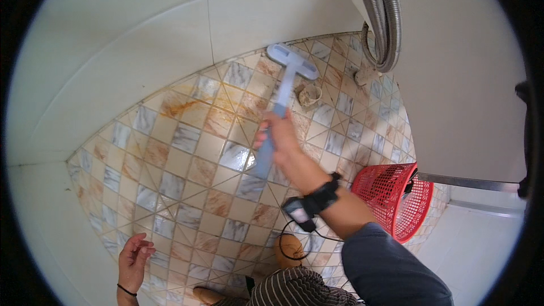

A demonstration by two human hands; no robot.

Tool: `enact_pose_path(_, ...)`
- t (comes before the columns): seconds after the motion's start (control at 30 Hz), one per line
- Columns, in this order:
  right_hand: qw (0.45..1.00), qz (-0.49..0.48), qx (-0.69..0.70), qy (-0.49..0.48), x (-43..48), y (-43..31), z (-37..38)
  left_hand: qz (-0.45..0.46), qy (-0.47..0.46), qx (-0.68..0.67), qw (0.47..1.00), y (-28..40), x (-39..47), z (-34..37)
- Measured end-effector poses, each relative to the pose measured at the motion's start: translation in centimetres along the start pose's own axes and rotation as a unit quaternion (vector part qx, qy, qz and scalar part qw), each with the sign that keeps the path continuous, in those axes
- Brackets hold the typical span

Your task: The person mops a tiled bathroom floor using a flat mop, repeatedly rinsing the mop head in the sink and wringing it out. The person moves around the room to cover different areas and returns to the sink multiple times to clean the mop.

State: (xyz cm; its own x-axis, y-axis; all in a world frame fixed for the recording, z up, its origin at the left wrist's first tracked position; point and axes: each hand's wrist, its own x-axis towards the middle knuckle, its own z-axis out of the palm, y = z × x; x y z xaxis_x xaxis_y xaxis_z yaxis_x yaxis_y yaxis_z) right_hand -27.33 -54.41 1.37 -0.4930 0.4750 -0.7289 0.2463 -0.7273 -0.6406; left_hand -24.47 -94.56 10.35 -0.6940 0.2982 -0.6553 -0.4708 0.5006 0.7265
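Note:
My right hand (278,131) is closed around the blue-grey handle of a floor scrubbing brush (292,61), slightly blurred. Its pale lilac head touches or hovers over the tiled floor close to the wall; which of the two cannot be told. Beside the brush's neck a short pipe stub (309,94) rises from the floor. Yellow-brown streaks (187,105) mark the wet tiles left of the brush. My left hand (135,259) hangs at the lower left, fingers loosely curled and apart, holding nothing.
A red plastic basket (378,187) lies tilted at the right, under a white cabinet or panel (463,93). Metal braided hoses (384,17) hang at the upper right near another pipe stub (362,77). Pale walls (170,34) bound the floor. A black cable (293,259) loops from my right wrist.

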Motion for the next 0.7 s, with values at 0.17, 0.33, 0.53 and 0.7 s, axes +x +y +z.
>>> enact_pose_path(0.17, 0.99, 0.057, 0.127, -0.006, 6.5, -10.0, -5.3, -0.038, 0.062, -0.027, 0.997, -0.9, -2.3, -1.8)
enact_pose_path(0.33, 0.988, -0.121, -0.055, 0.079, 7.0, -3.3, -0.5, -0.079, 0.094, -0.08, 0.989, -3.3, -3.0, -1.7)
enact_pose_path(0.53, 0.991, -0.021, -0.13, -0.025, -2.9, 8.7, 3.9, -0.051, 0.062, -0.094, 0.992, -3.7, -1.7, -0.2)
enact_pose_path(0.7, 0.967, 0.047, -0.216, -0.126, -7.9, 8.6, 3.7, -0.05, 0.043, -0.12, 0.991, -3.7, -1.7, -0.1)
